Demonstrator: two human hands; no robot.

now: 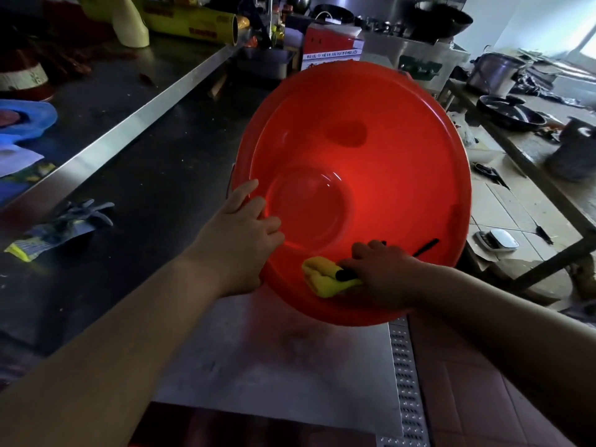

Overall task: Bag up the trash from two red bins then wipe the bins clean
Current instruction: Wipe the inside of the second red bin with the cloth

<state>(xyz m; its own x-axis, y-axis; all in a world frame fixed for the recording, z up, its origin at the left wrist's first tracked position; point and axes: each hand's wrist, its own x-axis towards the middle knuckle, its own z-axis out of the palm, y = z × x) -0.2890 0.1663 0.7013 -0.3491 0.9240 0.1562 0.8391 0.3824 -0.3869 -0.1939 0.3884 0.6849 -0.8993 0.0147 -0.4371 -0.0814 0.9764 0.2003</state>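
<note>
Nearest, both forearms reached forward over a metal floor plate (pixel 274 366). Left hand (pixel 245 227) gripped the bin (pixel 371 156) at its left rim, fingers hooked over the edge into the inside. Right hand (pixel 383 272) was closed round a folded yellow cloth (pixel 322 279), pressing it to the inner wall just inside the lower rim. A black strip (pixel 425 247) ran beside and under that hand; probably the bin's handle, not certain. The bin was held tilted, mouth toward the camera, and no trash showed inside. Judgement: the wiping step was in hand on this bin. To do it well: keep the left grip firm so the bin does not turn under the cloth, work round the wall in overlapping passes from the rim down to the base ring, refold to a fresh face when the cloth soils, and keep the handle out of the cloth's path. Left, a glove (pixel 69 222) lay on a dark surface below the steel tabletop (pixel 106 79). Farther off stood a red-and-white box (pixel 332 43). A second bin was not in view.
</note>
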